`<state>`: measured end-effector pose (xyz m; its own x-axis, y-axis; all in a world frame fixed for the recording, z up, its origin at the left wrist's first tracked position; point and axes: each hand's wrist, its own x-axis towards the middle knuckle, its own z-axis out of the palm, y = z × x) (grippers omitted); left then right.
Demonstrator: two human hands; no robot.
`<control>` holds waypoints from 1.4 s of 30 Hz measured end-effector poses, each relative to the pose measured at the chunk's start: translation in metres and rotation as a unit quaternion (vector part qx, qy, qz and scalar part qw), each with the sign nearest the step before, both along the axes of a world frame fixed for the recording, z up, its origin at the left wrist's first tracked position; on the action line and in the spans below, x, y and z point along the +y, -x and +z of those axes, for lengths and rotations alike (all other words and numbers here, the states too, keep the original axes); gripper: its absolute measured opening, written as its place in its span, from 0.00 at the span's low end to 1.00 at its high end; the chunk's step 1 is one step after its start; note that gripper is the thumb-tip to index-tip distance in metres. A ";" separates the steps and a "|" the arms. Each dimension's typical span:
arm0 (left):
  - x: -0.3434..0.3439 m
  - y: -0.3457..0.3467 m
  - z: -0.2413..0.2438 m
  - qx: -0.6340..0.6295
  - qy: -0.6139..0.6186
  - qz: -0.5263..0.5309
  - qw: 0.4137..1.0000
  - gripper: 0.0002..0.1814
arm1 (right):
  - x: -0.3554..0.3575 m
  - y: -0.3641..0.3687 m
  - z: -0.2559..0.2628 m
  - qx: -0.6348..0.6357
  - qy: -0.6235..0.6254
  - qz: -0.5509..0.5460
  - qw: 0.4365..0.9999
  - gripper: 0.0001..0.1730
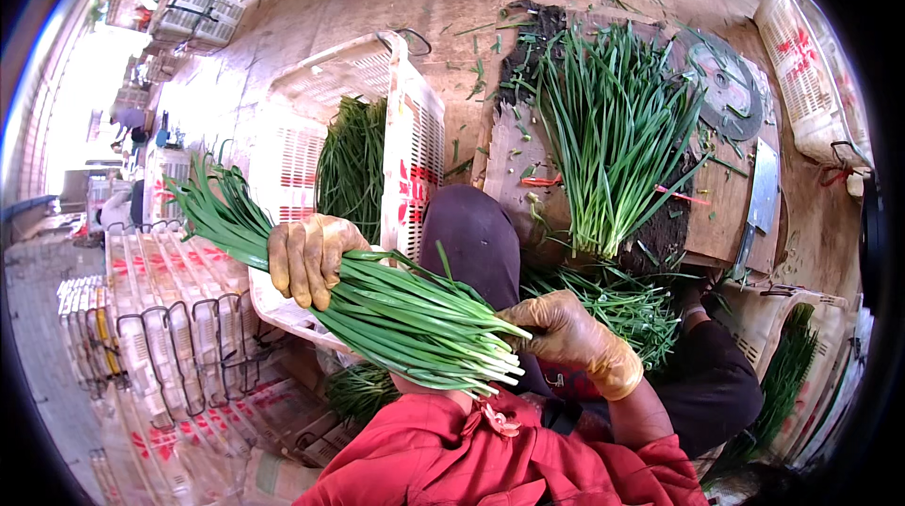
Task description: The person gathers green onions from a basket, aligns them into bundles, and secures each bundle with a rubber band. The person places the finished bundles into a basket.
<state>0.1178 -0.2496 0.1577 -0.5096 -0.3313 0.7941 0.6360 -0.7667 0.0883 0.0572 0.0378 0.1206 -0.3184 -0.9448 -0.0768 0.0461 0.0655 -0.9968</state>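
Observation:
My left hand point(311, 260), in a stained rubber glove, is closed around a bunch of garlic chives point(417, 315), whose pale cut ends point right. At those ends is my right hand point(573, 336), also gloved, its fingertips pinched by a stalk; how firmly they grip it is hard to tell. A second bunch of chives point(615, 145) lies on a wooden board point(721, 223), with a red tie point(682, 195) beside it. A cleaver point(760, 188) rests at the board's right side, below a round disc point(721, 81). Loose chives point(622, 308) are heaped below the board.
An open plastic crate point(413, 124) holding chives point(353, 159) stands beyond my left hand. Stacked crates point(184, 322) are at the lower left. Another crate point(813, 74) stands far right, and one with chives point(749, 329) at the lower right. Other people are in the far left background.

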 end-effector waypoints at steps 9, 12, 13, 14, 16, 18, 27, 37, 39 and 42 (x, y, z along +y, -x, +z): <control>0.018 0.005 0.014 0.022 -0.034 0.020 0.999 0.06 | 0.099 0.007 -0.031 0.297 -0.551 0.112 0.772 0.20; 0.014 0.004 0.010 0.032 -0.008 0.012 0.999 0.05 | 0.098 -0.005 -0.003 0.218 -0.342 -0.134 0.904 0.14; 0.010 0.002 0.006 0.032 0.006 0.009 0.999 0.04 | 0.075 -0.011 0.012 0.115 -0.195 -0.229 0.947 0.09; 0.009 0.000 0.007 0.021 0.015 0.012 1.000 0.04 | 0.058 -0.011 0.019 0.139 -0.092 -0.209 0.964 0.11; 0.012 0.006 0.015 0.025 0.032 0.019 0.999 0.06 | 0.027 -0.007 0.032 0.200 0.007 -0.168 0.965 0.14; 0.016 0.008 0.021 0.006 0.036 0.014 0.999 0.07 | 0.011 -0.008 0.033 0.265 0.003 -0.153 0.952 0.17; 0.002 0.002 0.013 0.033 0.054 0.014 0.998 0.10 | 0.000 -0.028 0.001 0.248 0.083 -0.223 0.939 0.11; -0.015 0.004 0.016 -0.007 0.175 -0.010 0.985 0.05 | 0.055 0.015 0.044 0.322 -0.125 -0.299 0.890 0.28; -0.019 0.006 0.016 -0.113 0.222 0.007 0.968 0.09 | 0.026 0.020 0.082 0.311 -0.019 -0.217 0.925 0.52; 0.002 0.009 0.013 -0.276 0.161 0.107 0.941 0.10 | -0.021 -0.007 0.063 0.338 -0.092 -0.124 0.928 0.67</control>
